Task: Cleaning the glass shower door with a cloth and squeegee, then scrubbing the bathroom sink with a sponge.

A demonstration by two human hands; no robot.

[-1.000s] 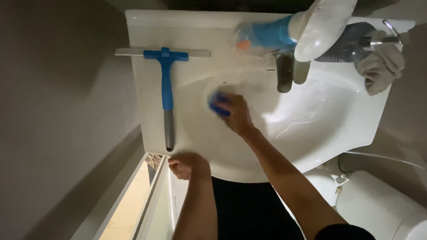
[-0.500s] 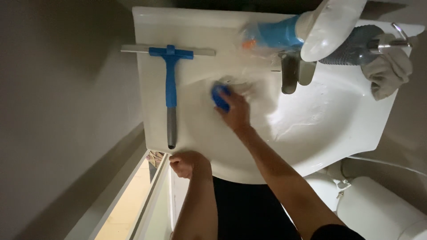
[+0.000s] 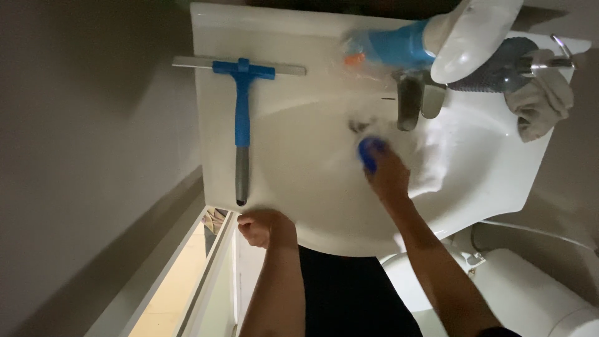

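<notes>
My right hand [image 3: 388, 178] is inside the white sink basin [image 3: 299, 156], closed on a blue sponge [image 3: 370, 151] that presses against the soapy basin wall just below the metal tap [image 3: 409, 103]. White foam spreads over the basin around the sponge. My left hand [image 3: 261, 226] is curled over the near front rim of the sink at its left corner, fingers closed on the edge.
A blue and grey squeegee [image 3: 241, 106] lies on the sink's left ledge. A blue spray bottle [image 3: 390, 48] lies behind the tap, next to a white dish [image 3: 474, 34] and a cloth [image 3: 540, 106] at the right. A toilet [image 3: 530, 293] stands at lower right.
My right hand slid the sponge across the basin to the right, toward the tap. The left hand stayed on the rim.
</notes>
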